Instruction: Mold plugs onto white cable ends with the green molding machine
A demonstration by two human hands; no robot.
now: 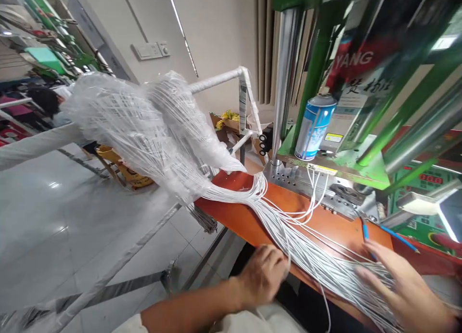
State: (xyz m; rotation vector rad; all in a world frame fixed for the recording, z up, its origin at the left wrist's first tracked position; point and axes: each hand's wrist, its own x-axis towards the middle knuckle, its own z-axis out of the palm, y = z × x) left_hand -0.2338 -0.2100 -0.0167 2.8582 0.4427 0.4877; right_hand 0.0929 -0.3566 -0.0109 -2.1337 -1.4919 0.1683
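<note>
A thick bundle of thin white cables (274,222) runs across an orange-brown work board (231,222) toward the lower right. My left hand (262,273), slightly blurred, is closed at the board's front edge, with one white cable at its fingertips. My right hand (407,287) hovers over or rests on the cables' near right part, its fingers stretched out and apart; contact is unclear. Just beyond it lies a blue-handled hand tool (395,236), probably pliers. A few cables loop up to the metal fixture (325,196) under the machine.
Plastic-wrapped cable bundles (126,126) hang over a wrapped rack (216,80) at left. A green press machine (375,162) stands at right, carrying a blue-and-white spray can (314,128). A control panel (426,181) sits behind. Another person (45,102) is far left.
</note>
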